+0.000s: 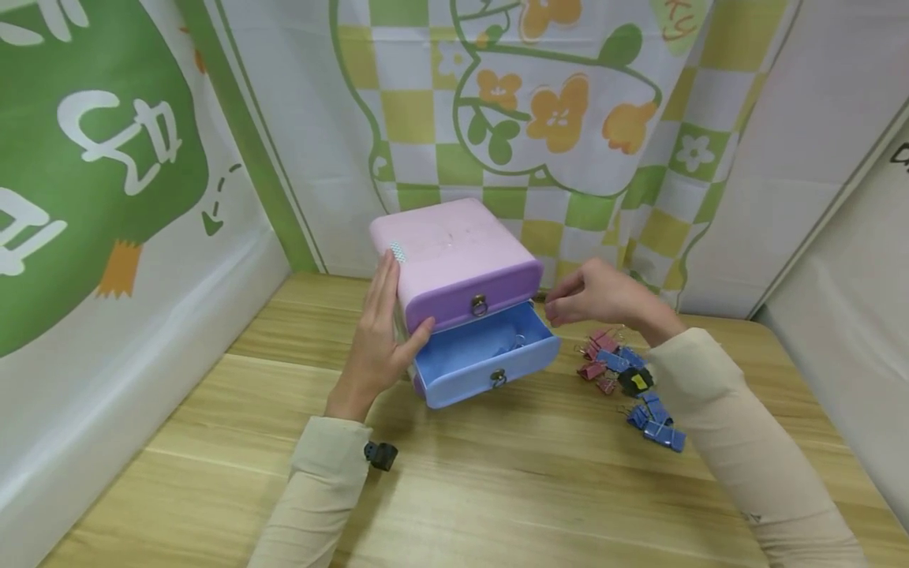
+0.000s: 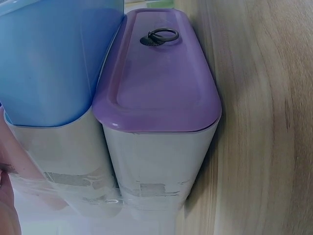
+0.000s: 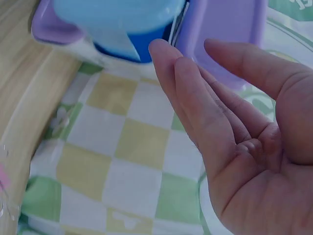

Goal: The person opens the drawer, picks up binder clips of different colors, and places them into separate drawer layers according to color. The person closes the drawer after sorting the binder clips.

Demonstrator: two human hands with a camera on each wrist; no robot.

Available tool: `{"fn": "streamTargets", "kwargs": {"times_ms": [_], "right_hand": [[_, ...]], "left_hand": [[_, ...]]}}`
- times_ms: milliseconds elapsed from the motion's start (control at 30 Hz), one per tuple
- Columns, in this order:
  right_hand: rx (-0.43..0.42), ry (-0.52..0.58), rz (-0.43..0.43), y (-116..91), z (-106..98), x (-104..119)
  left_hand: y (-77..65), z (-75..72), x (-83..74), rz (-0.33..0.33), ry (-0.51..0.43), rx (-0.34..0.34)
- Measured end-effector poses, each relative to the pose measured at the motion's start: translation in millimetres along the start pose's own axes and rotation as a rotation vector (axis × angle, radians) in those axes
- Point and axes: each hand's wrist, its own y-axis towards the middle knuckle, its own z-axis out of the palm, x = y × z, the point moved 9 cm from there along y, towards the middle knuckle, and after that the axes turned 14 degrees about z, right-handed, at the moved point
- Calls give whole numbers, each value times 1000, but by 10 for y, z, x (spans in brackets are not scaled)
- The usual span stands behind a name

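A small drawer cabinet (image 1: 454,233) with a pink top stands on the table, its blue drawer (image 1: 454,386) pulled out below the closed purple one. Inside the blue drawer lies a blue binder clip (image 1: 507,347), partly visible. My left hand (image 1: 372,347) rests along the cabinet's left side, fingers straight and thumb at the front corner. Beside the drawer's right edge is my right hand (image 1: 600,296); in the right wrist view its fingers (image 3: 200,112) and thumb are apart with nothing between them. The left wrist view shows the closed purple bottom drawer (image 2: 161,83) with a ring pull.
Right of the cabinet lies a loose pile of pink binder clips (image 1: 602,341) and blue binder clips (image 1: 656,410), with a black object bearing a yellow patch (image 1: 635,382) among them. A patterned curtain (image 1: 483,166) hangs behind the wooden table (image 1: 497,489).
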Motion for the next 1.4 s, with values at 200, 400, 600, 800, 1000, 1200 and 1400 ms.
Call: {"fn": "streamTargets", "kwargs": {"times_ms": [200, 400, 600, 800, 1000, 1200, 1400], "right_hand": [[-51, -66, 6, -131, -179, -194], [-91, -154, 57, -161, -272, -553], [-170, -252, 87, -95, -331, -907], [-209, -289, 143, 14, -370, -1197], [-219, -296, 168, 96, -384, -1356], [-252, -299, 127, 229, -327, -1508], [-281, -328, 98, 317, -261, -1509]], "left_hand": [[-6, 11, 8, -1, -1, -3], [-16, 10, 11, -9, -3, 2], [-19, 7, 10, -20, -3, 22], [-36, 12, 10, -31, -3, 32], [-21, 7, 14, -14, 2, 19], [-14, 14, -1, -5, 8, 11], [0, -1, -19, -3, 8, 6]]}}
